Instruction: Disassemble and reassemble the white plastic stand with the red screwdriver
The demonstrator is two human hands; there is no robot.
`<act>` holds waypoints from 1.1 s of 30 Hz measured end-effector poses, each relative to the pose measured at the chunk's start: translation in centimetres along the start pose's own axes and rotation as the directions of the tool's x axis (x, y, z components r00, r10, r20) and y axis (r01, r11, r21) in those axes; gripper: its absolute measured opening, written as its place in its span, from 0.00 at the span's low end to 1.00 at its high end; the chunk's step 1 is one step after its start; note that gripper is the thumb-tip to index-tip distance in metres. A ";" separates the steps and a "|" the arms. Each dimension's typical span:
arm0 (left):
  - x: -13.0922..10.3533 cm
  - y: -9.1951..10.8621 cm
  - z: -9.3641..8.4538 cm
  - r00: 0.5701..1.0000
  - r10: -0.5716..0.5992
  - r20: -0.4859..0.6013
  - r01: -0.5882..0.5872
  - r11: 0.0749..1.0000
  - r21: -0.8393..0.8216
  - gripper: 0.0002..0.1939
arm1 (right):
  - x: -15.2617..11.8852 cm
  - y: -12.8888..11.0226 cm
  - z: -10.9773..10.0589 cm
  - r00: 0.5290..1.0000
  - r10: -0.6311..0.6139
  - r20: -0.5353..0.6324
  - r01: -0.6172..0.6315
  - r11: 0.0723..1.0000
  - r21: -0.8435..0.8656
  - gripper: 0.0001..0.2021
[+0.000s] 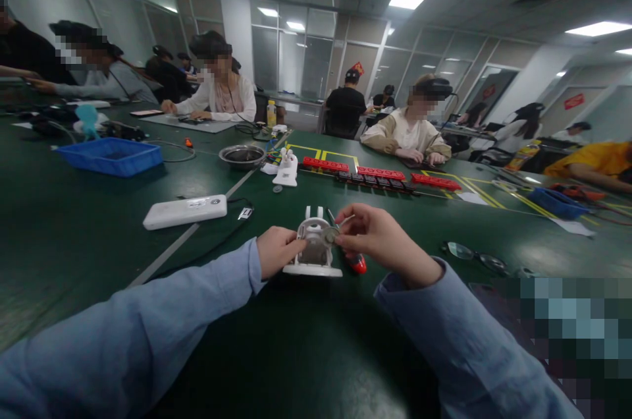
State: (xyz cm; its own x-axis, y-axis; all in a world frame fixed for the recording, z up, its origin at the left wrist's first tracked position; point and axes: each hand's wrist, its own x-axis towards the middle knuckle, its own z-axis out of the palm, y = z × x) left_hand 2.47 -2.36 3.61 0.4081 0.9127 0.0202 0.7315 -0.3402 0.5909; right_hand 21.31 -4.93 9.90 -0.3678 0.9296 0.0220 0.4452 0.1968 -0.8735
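While my left hand [276, 250] grips the side of the white plastic device [315, 249] standing on the green table [207, 162], my right hand [378, 234] pinches a small round metal part [330, 235] against its top. Glasses [476, 258] lie just right of my right wrist, and a white power bank [185, 211] sits to the left.

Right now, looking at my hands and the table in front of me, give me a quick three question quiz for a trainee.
1. True or false: the left hand steadies the white plastic device on the green table.
2. Which lies nearest the right hand? A) blue tray B) eyeglasses C) metal bowl
3. Fill in: the white power bank lies to the ____ of the device.

Key
1. True; the left hand touches its side while the right holds a small silvery part against it.
2. B
3. left
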 end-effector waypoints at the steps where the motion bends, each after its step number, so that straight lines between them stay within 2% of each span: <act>1: 0.1 0.0 0.0 1.000 -0.011 0.005 0.011 0.999 -0.038 0.20 | 0.1 0.1 0.2 0.998 -0.056 -0.033 0.051 0.989 -0.140 0.10; 4: 0.2 -0.2 0.0 0.999 -0.024 0.040 0.028 0.994 -0.106 0.17 | 0.1 0.4 0.9 0.967 -0.245 -0.075 0.178 0.854 -0.488 0.08; 6: 0.2 -0.2 0.0 0.999 -0.016 0.049 0.022 0.993 -0.112 0.18 | 0.1 0.5 1.2 0.958 -0.278 -0.069 0.194 0.806 -0.559 0.07; 13: 0.0 -0.2 -0.1 0.999 0.009 0.048 -0.005 0.997 -0.077 0.23 | 0.2 0.9 2.1 0.963 -0.244 -0.111 0.155 0.845 -0.512 0.14; 17: 0.1 -0.6 0.0 0.996 0.062 0.060 -0.056 0.993 -0.101 0.28 | -0.2 0.4 2.2 0.957 -0.277 -0.081 0.198 0.833 -0.517 0.14; 21: 0.3 -1.3 0.5 0.983 0.165 0.075 -0.153 0.978 -0.139 0.31 | -0.5 0.0 2.2 0.956 -0.293 0.032 0.258 0.778 -0.573 0.09; 26: 0.5 -1.4 0.5 0.983 0.168 0.069 -0.160 0.981 -0.114 0.21 | -0.4 0.1 2.7 0.952 -0.277 0.130 0.284 0.641 -0.714 0.09; 30: 0.5 -0.8 -0.2 0.969 0.224 0.106 -0.222 0.975 -0.030 0.19 | -0.2 -0.1 3.2 0.958 -0.238 0.161 0.267 0.530 -0.805 0.08; 33: 0.6 -0.5 -0.8 0.967 0.216 0.133 -0.221 0.975 0.019 0.20 | -0.1 -0.1 3.3 0.966 -0.198 0.168 0.247 0.499 -0.831 0.09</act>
State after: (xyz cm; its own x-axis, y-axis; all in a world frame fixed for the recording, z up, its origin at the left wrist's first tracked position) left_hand 1.95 -1.44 3.98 0.6254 0.7793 0.0404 0.6337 -0.5374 0.5564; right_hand 18.62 -6.06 8.43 -0.5806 0.8064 0.1122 0.8095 0.5866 -0.0268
